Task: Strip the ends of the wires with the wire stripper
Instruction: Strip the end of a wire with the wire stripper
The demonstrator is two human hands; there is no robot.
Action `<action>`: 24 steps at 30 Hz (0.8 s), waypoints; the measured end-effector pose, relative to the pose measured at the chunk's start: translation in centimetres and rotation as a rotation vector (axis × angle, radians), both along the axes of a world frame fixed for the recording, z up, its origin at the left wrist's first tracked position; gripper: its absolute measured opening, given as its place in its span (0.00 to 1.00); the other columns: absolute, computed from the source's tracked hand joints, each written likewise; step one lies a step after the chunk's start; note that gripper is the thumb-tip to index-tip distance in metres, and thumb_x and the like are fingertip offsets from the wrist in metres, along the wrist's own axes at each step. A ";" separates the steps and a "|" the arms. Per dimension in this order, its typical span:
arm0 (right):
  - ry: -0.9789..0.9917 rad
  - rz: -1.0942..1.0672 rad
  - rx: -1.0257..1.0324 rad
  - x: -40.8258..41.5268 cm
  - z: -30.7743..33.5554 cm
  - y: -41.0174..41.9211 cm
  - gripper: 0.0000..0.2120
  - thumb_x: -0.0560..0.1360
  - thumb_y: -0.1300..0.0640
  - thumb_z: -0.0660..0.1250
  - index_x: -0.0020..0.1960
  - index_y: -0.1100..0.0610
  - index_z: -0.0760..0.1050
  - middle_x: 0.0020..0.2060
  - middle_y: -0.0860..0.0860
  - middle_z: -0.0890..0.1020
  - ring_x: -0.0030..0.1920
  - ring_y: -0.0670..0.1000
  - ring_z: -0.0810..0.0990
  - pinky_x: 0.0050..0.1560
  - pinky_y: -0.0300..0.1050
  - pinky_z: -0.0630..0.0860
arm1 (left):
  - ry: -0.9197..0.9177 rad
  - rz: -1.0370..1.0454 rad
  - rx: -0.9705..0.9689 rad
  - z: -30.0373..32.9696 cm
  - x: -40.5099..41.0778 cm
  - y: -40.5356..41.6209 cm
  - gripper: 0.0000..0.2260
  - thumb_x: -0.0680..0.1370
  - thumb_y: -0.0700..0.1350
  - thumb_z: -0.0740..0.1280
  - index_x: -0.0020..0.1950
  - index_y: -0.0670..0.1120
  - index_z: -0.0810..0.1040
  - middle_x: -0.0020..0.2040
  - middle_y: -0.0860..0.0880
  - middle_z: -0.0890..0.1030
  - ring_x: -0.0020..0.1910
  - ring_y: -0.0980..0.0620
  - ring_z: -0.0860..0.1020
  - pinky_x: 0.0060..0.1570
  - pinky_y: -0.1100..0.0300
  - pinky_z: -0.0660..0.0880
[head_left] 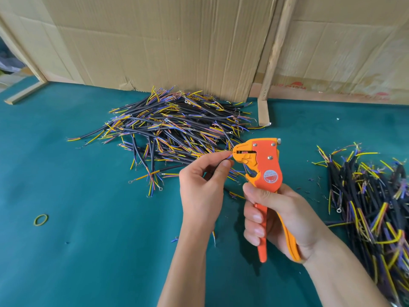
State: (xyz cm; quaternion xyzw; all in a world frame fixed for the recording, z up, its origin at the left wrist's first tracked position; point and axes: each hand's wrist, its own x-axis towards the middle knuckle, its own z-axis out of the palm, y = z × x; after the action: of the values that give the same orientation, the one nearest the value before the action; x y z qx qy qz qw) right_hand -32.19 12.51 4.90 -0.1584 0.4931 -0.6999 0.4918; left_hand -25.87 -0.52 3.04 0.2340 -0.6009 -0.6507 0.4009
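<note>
An orange and yellow wire stripper (266, 165) stands upright in the middle, jaws pointing left. My right hand (274, 216) grips its two handles from the right. My left hand (203, 185) pinches a short black cable (228, 157) between thumb and forefinger, and the cable's thin coloured end sits at the stripper's jaws. Most of that cable is hidden inside my fingers. A large pile of black cables (172, 127) with yellow, blue and brown ends lies behind my hands on the green table (88, 240).
A second heap of cables (371, 200) lies at the right edge. A yellow-green rubber band (41, 219) sits at the left. Small insulation scraps (314, 185) are scattered near the stripper. Cardboard sheets (166, 41) and a wooden strip (273, 56) stand at the back.
</note>
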 end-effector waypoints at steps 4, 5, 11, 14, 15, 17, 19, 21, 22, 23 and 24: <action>0.030 -0.115 0.028 -0.1 0.0 -0.3 0.29 0.67 0.55 0.80 0.36 0.56 0.56 0.23 0.53 0.61 0.17 0.49 0.59 0.22 0.38 0.62 | -0.069 -0.014 -0.039 -0.1 -0.2 0.5 0.11 0.77 0.34 0.71 0.49 0.49 0.87 0.41 0.52 0.87 0.40 0.58 0.80 0.44 0.68 0.75; 0.034 -0.086 0.005 -0.3 0.0 0.0 0.28 0.68 0.55 0.80 0.35 0.57 0.58 0.23 0.53 0.61 0.17 0.49 0.60 0.22 0.39 0.63 | -0.069 -0.012 -0.032 -0.1 -0.2 0.6 0.11 0.77 0.34 0.71 0.48 0.50 0.87 0.41 0.51 0.87 0.39 0.58 0.80 0.44 0.67 0.75; -0.062 0.110 -0.186 -1.3 0.2 1.4 0.15 0.69 0.58 0.79 0.49 0.61 0.75 0.36 0.62 0.76 0.33 0.61 0.76 0.37 0.55 0.77 | -0.067 0.055 0.017 -0.4 -0.1 0.1 0.11 0.77 0.35 0.72 0.44 0.51 0.86 0.40 0.47 0.86 0.38 0.54 0.79 0.42 0.66 0.75; -0.062 -0.026 -0.139 -2.1 -0.2 1.2 0.16 0.67 0.62 0.77 0.51 0.61 0.76 0.40 0.64 0.78 0.38 0.62 0.79 0.41 0.56 0.80 | -0.067 0.051 0.055 -0.6 -0.1 0.0 0.09 0.77 0.37 0.71 0.45 0.51 0.86 0.42 0.46 0.87 0.40 0.50 0.82 0.42 0.61 0.75; -0.074 -0.072 -0.119 -2.3 -0.4 1.3 0.16 0.66 0.62 0.76 0.51 0.61 0.77 0.41 0.64 0.79 0.38 0.61 0.79 0.41 0.56 0.81 | -0.073 0.046 0.065 -0.7 -0.2 0.1 0.08 0.77 0.38 0.71 0.46 0.51 0.86 0.42 0.46 0.87 0.37 0.52 0.80 0.39 0.61 0.73; -0.122 -0.148 -0.105 -2.5 -0.8 1.4 0.19 0.63 0.61 0.75 0.53 0.62 0.77 0.41 0.64 0.80 0.38 0.61 0.80 0.41 0.56 0.82 | -0.076 0.037 0.078 -0.8 -0.2 0.1 0.07 0.76 0.39 0.72 0.46 0.51 0.86 0.42 0.46 0.87 0.33 0.56 0.75 0.37 0.62 0.69; -0.153 -0.190 -0.098 -2.7 -1.1 1.5 0.22 0.61 0.61 0.75 0.54 0.63 0.77 0.42 0.64 0.80 0.39 0.61 0.80 0.42 0.56 0.82 | -0.064 0.029 0.089 -0.7 -0.2 0.2 0.07 0.76 0.37 0.72 0.47 0.49 0.86 0.42 0.44 0.86 0.32 0.56 0.74 0.36 0.61 0.69; -0.158 -0.202 -0.084 -2.7 -1.1 1.4 0.23 0.61 0.64 0.74 0.55 0.64 0.77 0.42 0.65 0.80 0.39 0.61 0.81 0.42 0.57 0.83 | -0.054 0.004 0.097 -0.2 -0.1 0.4 0.07 0.77 0.36 0.72 0.47 0.47 0.86 0.41 0.43 0.86 0.30 0.54 0.73 0.32 0.62 0.70; -0.160 -0.205 -0.077 -2.7 -1.1 1.4 0.22 0.62 0.64 0.73 0.55 0.64 0.77 0.42 0.65 0.81 0.39 0.62 0.82 0.43 0.57 0.83 | -0.051 -0.015 0.099 0.1 -0.1 0.6 0.06 0.77 0.36 0.72 0.48 0.47 0.86 0.41 0.44 0.86 0.28 0.54 0.73 0.29 0.63 0.70; -0.166 -0.209 -0.067 -2.7 -1.1 1.3 0.20 0.64 0.63 0.72 0.56 0.65 0.77 0.42 0.65 0.81 0.39 0.62 0.82 0.43 0.57 0.83 | -0.054 -0.039 0.095 0.4 0.0 0.8 0.06 0.77 0.36 0.71 0.48 0.46 0.85 0.40 0.45 0.86 0.26 0.54 0.73 0.26 0.64 0.69; -0.176 -0.215 -0.058 -2.7 -1.1 1.2 0.20 0.65 0.63 0.70 0.57 0.65 0.77 0.42 0.65 0.81 0.39 0.62 0.82 0.43 0.57 0.83 | -0.060 -0.068 0.083 0.8 0.1 1.1 0.05 0.78 0.36 0.71 0.48 0.45 0.84 0.40 0.45 0.86 0.25 0.53 0.73 0.25 0.64 0.69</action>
State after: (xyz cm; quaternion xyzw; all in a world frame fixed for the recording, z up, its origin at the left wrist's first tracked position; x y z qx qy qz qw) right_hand -34.91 13.76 3.76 -0.0569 0.4416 -0.7738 0.4505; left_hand -25.78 0.56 3.86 0.2491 -0.5927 -0.6811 0.3504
